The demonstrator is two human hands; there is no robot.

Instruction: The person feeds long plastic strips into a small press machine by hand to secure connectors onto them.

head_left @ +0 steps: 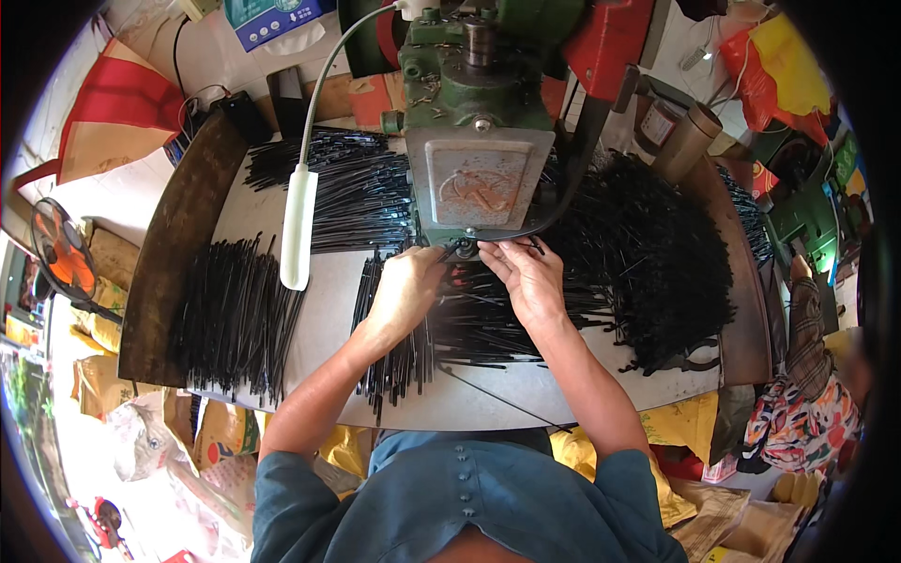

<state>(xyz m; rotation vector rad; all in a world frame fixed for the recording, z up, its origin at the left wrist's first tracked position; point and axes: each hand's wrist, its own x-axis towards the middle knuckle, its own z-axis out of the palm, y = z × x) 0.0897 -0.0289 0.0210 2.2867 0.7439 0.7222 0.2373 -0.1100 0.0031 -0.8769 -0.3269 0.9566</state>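
Note:
A green press [479,103] with a grey metal front plate [483,183] stands at the far middle of the metal work table. Under its lower end, at the small dark tool [466,248], both my hands meet from either side. My left hand [408,289] is closed, its fingertips pinching a thin black rod just left of the tool. My right hand [532,286] pinches at the tool's right side, with a dark end showing by its fingers. How the pieces sit in the tool is hidden. Bundled black rods [399,333] lie beneath my left wrist.
Black rods [235,319] are piled at the left, with a large tangled heap [662,263] at the right. A white lamp [298,230] hangs left of the press. Raised metal walls [174,253] edge the table. Another person's patterned clothing [807,413] shows at far right.

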